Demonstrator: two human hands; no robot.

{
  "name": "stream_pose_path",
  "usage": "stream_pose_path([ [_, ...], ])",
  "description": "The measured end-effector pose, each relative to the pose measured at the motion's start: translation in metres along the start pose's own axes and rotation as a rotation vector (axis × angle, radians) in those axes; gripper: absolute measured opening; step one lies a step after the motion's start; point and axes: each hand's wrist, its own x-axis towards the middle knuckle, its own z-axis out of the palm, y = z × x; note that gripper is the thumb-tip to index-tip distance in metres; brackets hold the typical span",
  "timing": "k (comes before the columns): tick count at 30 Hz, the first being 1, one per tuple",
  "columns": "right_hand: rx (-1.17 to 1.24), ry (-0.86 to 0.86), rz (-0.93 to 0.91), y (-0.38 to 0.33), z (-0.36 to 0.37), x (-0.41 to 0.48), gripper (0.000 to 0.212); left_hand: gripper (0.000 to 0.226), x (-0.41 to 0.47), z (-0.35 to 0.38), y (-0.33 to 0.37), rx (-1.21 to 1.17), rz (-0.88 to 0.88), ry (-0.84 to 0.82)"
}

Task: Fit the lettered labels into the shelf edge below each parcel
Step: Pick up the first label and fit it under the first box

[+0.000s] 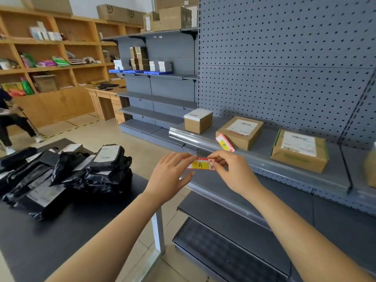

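Observation:
A red-bordered label with a yellow field and the letter A (200,165) is pinched at its two ends by my left hand (169,176) and my right hand (230,169), just in front of the grey shelf's clear edge strip (195,138). A second label marked B (224,143) leans tilted on the shelf edge, in front of the middle parcel (240,132). A small cardboard parcel (198,120) stands to the left on the shelf, and a larger one (300,150) to the right.
A black table (50,241) at my left carries a pile of black mailer bags (67,176). Lower grey shelves (234,231) jut out below my hands. A black wire divider (345,169) stands right of the parcels. A seated person (10,119) is at far left.

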Motion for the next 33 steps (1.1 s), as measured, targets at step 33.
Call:
stream_pose_path([
  [33,-0.384,0.262,0.254,0.117,0.133,0.223,0.010,0.031,0.135,0.175,-0.282,-0.312,0.194,-0.175],
])
